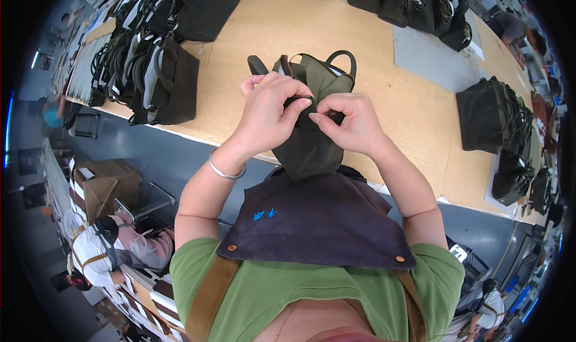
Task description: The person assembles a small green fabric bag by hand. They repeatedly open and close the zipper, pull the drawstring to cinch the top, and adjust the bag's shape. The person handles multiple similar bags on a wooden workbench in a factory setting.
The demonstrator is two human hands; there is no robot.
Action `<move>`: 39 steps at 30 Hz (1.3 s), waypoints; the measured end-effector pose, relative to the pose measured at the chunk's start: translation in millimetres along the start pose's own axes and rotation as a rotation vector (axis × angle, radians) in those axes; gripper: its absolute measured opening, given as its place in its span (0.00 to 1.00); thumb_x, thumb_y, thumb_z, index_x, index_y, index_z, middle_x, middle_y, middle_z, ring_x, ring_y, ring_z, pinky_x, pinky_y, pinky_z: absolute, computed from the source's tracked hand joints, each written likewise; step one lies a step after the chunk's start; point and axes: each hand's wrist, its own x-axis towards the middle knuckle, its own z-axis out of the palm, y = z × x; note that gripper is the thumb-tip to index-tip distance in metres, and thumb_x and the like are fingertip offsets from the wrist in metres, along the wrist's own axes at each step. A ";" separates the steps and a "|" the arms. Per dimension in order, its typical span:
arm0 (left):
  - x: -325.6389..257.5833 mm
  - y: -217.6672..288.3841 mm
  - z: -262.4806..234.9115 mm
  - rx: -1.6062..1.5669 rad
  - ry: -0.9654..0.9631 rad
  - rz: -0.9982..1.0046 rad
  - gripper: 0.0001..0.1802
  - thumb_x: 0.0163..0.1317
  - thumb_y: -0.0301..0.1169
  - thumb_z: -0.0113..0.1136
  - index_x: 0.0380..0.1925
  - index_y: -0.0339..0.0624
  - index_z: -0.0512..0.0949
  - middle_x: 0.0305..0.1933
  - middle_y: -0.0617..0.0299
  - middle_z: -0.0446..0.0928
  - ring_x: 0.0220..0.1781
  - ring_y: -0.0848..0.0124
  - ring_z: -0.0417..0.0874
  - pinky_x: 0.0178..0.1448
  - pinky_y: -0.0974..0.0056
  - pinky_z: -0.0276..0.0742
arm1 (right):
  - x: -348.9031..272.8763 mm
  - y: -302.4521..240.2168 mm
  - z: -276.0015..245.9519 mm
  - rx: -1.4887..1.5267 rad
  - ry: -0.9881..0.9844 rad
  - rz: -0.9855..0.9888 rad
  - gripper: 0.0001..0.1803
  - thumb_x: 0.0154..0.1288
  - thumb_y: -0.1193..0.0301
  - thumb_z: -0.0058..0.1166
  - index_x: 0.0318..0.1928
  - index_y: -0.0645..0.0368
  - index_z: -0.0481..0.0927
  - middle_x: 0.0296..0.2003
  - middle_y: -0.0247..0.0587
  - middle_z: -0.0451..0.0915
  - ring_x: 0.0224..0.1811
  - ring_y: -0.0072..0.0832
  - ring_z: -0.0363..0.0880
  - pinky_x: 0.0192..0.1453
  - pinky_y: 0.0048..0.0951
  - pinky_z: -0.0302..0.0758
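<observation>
A dark handbag with an olive-green inside stands at the table's near edge, tilted against my apron. Its loop handles rise on the far side. The left hand is closed, with thumb and forefinger pinching the bag's dark upper edge. My right hand is closed as well, its thumb and forefinger on the same edge, a little to the right. What lies right between the fingertips is too small to make out.
Rows of dark bags stand at the left on the tan table. More bags are at the right, others at the far right. A brown box sits left below the table. A seated person is behind at left.
</observation>
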 end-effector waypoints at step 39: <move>-5.1 4.4 -11.3 0.113 -0.288 0.128 0.12 0.54 0.27 0.65 0.40 0.40 0.81 0.33 0.57 0.76 0.35 0.57 0.79 0.38 0.57 0.74 | 18.8 -27.1 -62.5 -0.206 -0.568 0.219 0.17 0.43 0.76 0.71 0.37 0.63 0.81 0.26 0.37 0.80 0.26 0.26 0.79 0.31 0.25 0.77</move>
